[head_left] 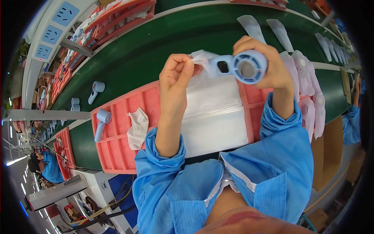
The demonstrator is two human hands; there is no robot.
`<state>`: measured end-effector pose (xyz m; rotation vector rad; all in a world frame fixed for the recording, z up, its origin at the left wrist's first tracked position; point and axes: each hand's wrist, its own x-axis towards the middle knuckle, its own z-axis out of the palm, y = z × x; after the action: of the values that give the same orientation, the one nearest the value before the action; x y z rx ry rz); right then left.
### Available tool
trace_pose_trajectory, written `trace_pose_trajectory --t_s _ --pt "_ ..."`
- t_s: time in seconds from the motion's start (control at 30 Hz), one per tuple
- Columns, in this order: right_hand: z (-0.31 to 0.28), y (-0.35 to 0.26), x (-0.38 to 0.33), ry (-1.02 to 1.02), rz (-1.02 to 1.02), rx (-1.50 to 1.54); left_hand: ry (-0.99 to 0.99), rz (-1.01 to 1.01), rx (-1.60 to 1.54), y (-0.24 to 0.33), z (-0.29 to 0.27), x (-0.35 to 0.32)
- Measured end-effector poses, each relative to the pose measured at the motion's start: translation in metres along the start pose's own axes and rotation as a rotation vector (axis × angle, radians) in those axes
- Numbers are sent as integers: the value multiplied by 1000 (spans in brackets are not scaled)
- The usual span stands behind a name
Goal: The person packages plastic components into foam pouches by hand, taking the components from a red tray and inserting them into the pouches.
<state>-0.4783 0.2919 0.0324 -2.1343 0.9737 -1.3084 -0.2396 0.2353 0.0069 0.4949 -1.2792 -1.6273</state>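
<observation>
- Markings: small dark print on the white cabinet (pixel 103 185), lower left; too small to make out.
- Fan (pixel 247 69): pale blue, held in the air above the stack, round head to the right, handle pointing left into a clear bag (pixel 200 57).
- Left hand (pixel 174 78): thumb and fingers (pixel 180 58) pressed together, pinching the bag's edge.
- Right hand (pixel 276 67): fingers curled around the head of the fan, hiding part of its rim.
- Stack (pixel 214 130): clear and white plastic sheets, lying over the red tray (pixel 106 156).
- Tray, left part: loose fan (pixel 102 120) and pale cloth (pixel 138 128) lie across its dividers; the left forearm overlaps the view beside the cloth.
- Right of the stack: bagged fans (pixel 306 74), overlapping.
- Green worktop (pixel 171 37): further loose fans (pixel 96 91) at left, translucent bags (pixel 251 28) at upper right.
- Obstruction: grey rail (pixel 46 114) crosses the view up to the tray's left edge.
- Upper left: three blue sockets (pixel 65 14).
- Lower right: open carton (pixel 331 152).
- Co-workers in blue at far left (pixel 52 167) and far right (pixel 352 128).
</observation>
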Motion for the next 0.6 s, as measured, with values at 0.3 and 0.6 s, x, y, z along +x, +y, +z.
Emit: trace_pose_trajectory --t_s 0.3,0.6 --pt "64 -3 7 135 108 -283 -10 118 -182 -10 10 -13" --pt "60 4 4 296 43 -491 -90 793 817 -32 28 -22"
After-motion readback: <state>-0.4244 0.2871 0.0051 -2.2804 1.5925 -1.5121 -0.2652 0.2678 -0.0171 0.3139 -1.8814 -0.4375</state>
